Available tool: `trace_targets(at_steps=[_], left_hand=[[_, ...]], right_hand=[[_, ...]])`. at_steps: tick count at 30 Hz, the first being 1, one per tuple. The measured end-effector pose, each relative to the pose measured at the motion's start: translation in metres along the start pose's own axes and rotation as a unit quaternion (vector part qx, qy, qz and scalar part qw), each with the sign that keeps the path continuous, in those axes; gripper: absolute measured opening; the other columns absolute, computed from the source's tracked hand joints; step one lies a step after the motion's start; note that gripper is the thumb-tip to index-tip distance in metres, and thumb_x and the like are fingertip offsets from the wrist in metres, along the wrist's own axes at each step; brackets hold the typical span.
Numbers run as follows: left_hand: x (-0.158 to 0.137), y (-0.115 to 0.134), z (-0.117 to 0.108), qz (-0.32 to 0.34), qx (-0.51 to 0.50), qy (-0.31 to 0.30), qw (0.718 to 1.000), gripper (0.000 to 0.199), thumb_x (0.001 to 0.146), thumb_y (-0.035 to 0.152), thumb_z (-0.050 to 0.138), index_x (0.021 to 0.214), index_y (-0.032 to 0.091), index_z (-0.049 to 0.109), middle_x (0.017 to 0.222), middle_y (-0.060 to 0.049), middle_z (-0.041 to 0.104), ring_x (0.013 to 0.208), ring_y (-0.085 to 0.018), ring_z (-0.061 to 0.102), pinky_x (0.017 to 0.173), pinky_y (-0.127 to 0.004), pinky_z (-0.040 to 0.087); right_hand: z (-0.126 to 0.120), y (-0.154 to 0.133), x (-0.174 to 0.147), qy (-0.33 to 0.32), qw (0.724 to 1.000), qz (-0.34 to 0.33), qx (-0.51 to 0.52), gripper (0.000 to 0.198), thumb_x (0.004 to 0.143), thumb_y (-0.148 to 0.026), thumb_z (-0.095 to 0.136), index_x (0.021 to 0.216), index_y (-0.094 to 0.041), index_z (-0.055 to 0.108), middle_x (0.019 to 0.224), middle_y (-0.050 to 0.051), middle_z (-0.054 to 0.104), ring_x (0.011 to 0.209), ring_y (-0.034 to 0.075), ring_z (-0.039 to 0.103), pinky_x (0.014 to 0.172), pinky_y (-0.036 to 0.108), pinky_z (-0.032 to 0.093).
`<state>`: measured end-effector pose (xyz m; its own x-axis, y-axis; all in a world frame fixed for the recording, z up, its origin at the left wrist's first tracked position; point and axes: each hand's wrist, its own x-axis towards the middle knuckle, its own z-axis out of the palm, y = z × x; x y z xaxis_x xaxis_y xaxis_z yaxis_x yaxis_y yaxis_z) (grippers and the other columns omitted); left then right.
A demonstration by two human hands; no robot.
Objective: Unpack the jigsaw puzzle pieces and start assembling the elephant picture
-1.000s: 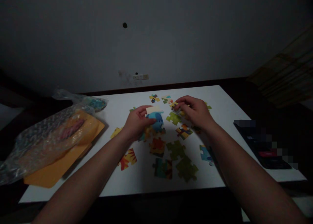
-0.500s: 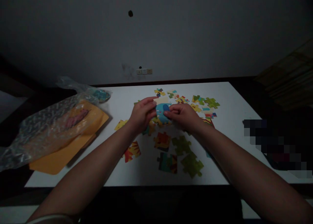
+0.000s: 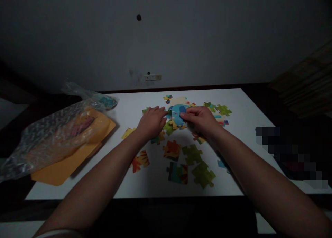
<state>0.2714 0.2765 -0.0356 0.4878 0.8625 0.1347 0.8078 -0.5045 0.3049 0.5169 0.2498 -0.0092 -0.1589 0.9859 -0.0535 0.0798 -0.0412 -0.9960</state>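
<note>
My right hand pinches a puzzle piece by its right side, thumb on its face. A blue elephant with a darker ear is printed on it, with cream above and yellow below. Whether it is one piece or several joined, I cannot tell. My left hand is open to its left, palm down, its fingers stretched over the pieces and holding nothing. Under and around both hands lie loose pieces, among them a green piece, an orange-red piece and a teal striped piece.
More jigsaw pieces, such as a green one and an orange striped one, lie on the white table. Bubble wrap covers an orange envelope at the left. A dark, pixelated object lies at the right edge.
My left hand has let go of the elephant piece and moved slightly left and down, its fingers spread. My right hand has shifted a little right with the piece.
</note>
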Motion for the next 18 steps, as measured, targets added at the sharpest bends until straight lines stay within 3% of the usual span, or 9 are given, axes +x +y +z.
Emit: trace_targets(at_steps=[4, 7, 10, 18], left_hand=[[0.002, 0.000, -0.003, 0.010, -0.010, 0.011, 1.000, 0.034, 0.107, 0.028, 0.060, 0.134, 0.023, 0.080, 0.148, -0.014, 0.077, 0.147, -0.038, 0.066, 0.134, -0.067, 0.040], [0.002, -0.003, -0.005, -0.003, -0.021, 0.025, 0.999, 0.048, 0.102, 0.033, 0.069, 0.147, 0.017, 0.073, 0.149, -0.020, 0.075, 0.146, -0.039, 0.065, 0.129, -0.059, 0.047], [0.002, -0.008, -0.004, -0.014, -0.031, 0.019, 0.999, 0.066, 0.098, 0.037, 0.075, 0.160, 0.016, 0.064, 0.161, -0.021, 0.068, 0.154, -0.041, 0.058, 0.132, -0.056, 0.045], [0.004, -0.009, 0.000, -0.027, -0.094, 0.042, 0.994, 0.070, 0.089, 0.027, 0.083, 0.156, 0.017, 0.065, 0.144, -0.016, 0.074, 0.139, -0.038, 0.065, 0.125, -0.054, 0.050]], right_hand=[[-0.006, 0.004, 0.004, 0.017, 0.999, -0.029, -0.028, 0.054, 0.074, -0.073, 0.094, 0.069, -0.022, 0.074, 0.065, -0.001, 0.060, 0.060, 0.014, 0.048, 0.058, 0.030, 0.035], [-0.010, 0.006, 0.006, 0.035, 0.998, -0.041, -0.042, 0.054, 0.076, -0.072, 0.091, 0.066, -0.023, 0.072, 0.063, -0.001, 0.057, 0.061, 0.015, 0.048, 0.058, 0.030, 0.035], [-0.011, 0.005, 0.006, 0.050, 0.997, -0.030, -0.041, 0.052, 0.075, -0.070, 0.092, 0.065, -0.023, 0.072, 0.062, -0.001, 0.058, 0.060, 0.015, 0.049, 0.057, 0.030, 0.035], [-0.014, 0.002, 0.008, 0.096, 0.994, -0.032, -0.042, 0.058, 0.070, -0.078, 0.094, 0.067, -0.025, 0.073, 0.064, 0.001, 0.062, 0.060, 0.016, 0.050, 0.055, 0.031, 0.040]])
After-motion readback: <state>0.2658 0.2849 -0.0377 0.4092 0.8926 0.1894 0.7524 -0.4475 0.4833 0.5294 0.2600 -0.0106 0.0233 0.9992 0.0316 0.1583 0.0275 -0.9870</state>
